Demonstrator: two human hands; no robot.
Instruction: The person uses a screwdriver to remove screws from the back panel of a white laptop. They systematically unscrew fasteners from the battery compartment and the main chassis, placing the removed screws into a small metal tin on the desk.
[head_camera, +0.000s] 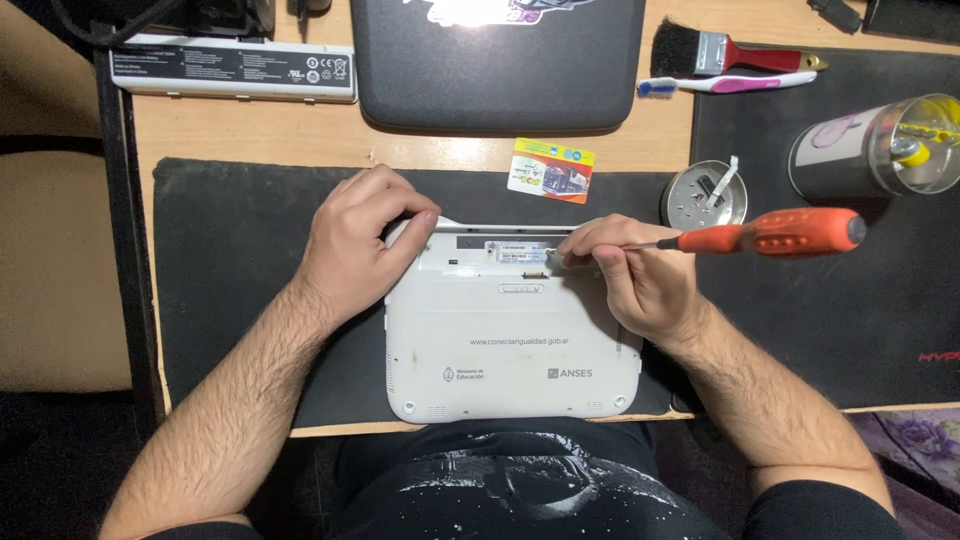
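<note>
Small white plastic netbook (510, 340) lies underside up on black desk mat (230, 260); left hand (355, 245) curled over netbook's far-left corner, gripping it; right hand (635, 275) at far-right edge, closed around orange-handled screwdriver (770, 233), tip at netbook's far edge; round metal tin (690, 200) just beyond right corner.

I see a small yellow-and-blue card (551, 169) at upper centre, a white label strip (524, 251) on the white netbook (510, 345) — and a white-labelled battery (236, 68), upper left.
</note>
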